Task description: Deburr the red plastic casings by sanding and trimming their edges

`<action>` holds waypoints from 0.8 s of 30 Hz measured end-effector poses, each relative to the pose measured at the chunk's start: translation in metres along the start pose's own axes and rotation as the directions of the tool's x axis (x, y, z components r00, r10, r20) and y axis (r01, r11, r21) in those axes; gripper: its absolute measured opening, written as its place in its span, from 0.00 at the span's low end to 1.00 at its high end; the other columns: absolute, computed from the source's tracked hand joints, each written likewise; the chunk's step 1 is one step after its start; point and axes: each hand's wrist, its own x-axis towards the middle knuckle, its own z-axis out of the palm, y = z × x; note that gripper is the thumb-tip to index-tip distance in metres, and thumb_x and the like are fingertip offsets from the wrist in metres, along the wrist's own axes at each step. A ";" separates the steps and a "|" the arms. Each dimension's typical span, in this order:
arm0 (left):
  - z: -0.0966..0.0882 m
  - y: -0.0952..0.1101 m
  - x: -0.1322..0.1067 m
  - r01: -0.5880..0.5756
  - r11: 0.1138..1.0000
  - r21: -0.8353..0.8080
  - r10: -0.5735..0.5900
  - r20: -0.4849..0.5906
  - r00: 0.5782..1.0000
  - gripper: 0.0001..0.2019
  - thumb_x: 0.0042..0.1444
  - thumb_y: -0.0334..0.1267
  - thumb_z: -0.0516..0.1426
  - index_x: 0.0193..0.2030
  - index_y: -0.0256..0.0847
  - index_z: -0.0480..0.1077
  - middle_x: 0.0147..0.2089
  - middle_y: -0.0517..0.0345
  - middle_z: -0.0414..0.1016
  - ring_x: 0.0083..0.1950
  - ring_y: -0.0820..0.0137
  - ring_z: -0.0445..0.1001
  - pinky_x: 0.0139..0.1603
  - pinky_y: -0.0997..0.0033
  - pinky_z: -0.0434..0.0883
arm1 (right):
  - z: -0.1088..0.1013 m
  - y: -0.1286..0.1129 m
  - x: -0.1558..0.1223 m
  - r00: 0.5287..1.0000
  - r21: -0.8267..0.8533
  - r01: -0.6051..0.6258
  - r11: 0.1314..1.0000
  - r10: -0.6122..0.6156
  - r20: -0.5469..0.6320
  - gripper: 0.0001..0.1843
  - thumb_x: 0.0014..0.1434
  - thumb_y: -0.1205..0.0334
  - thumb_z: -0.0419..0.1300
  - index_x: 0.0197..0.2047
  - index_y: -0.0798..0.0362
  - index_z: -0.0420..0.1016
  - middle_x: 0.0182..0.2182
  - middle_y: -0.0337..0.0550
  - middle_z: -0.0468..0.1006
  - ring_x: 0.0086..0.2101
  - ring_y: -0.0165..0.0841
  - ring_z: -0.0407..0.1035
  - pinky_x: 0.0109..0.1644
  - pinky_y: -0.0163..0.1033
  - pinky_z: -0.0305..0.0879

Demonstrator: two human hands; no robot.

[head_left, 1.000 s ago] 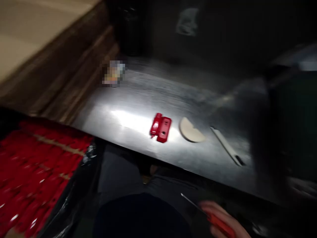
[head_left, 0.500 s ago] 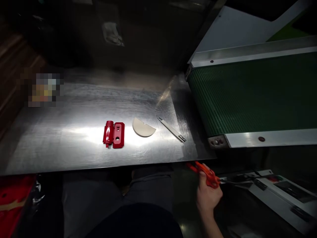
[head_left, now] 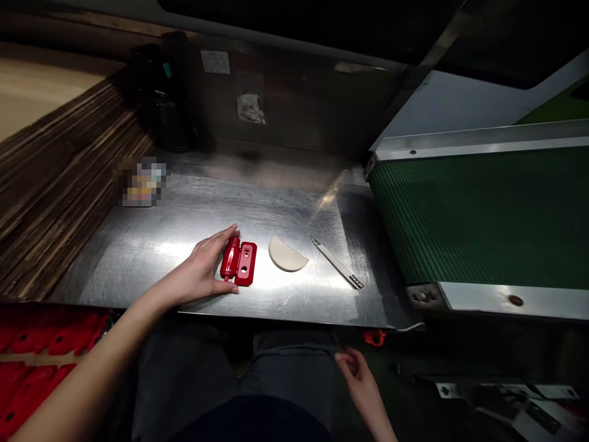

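On the metal table, a glossy red plastic part with a rounded barrel lies joined to a flat red plate with cutouts. My left hand reaches around its left side, fingers at the far end and thumb near the close end, spread apart. The part still rests on the table. My right hand is below the table's front edge, fingers loosely curled with nothing visible in them. Near it, an orange tool handle shows under the edge; the rest of that tool is hidden.
A beige half-disc and a white-handled craft knife lie right of the red part. A green conveyor belt borders the right side. Stacked cardboard stands left, red parts below it. A dark bottle stands behind.
My left hand has come into view and reached the red part. My right hand has let go of the orange-handled tool and moved left. The view has shifted.
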 end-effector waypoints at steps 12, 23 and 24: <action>0.025 0.072 -0.100 -0.036 0.970 -0.242 0.046 0.039 0.998 0.59 0.60 0.48 0.71 0.83 0.62 0.32 0.84 0.47 0.45 0.81 0.43 0.54 0.78 0.38 0.60 | 0.037 -0.174 -0.103 0.632 0.447 -0.032 0.894 -0.328 0.702 0.30 0.72 0.34 0.56 0.63 0.47 0.77 0.49 0.47 0.83 0.44 0.35 0.76 0.53 0.40 0.71; 0.076 0.080 -0.153 0.105 0.474 -0.874 -0.343 -0.074 0.936 0.66 0.39 0.60 0.79 0.81 0.64 0.47 0.80 0.49 0.58 0.76 0.46 0.65 0.71 0.58 0.70 | 0.103 -0.187 -0.140 0.225 0.293 -0.876 0.382 -0.211 0.951 0.26 0.54 0.45 0.80 0.48 0.55 0.87 0.36 0.42 0.88 0.32 0.28 0.79 0.40 0.30 0.74; 0.078 0.079 -0.153 0.107 0.469 -0.877 -0.347 -0.071 0.935 0.66 0.38 0.60 0.79 0.80 0.64 0.48 0.80 0.50 0.58 0.76 0.46 0.65 0.73 0.58 0.69 | 0.105 -0.186 -0.142 0.224 0.288 -0.882 0.372 -0.207 0.952 0.26 0.53 0.45 0.81 0.48 0.55 0.87 0.36 0.42 0.88 0.33 0.28 0.79 0.40 0.29 0.74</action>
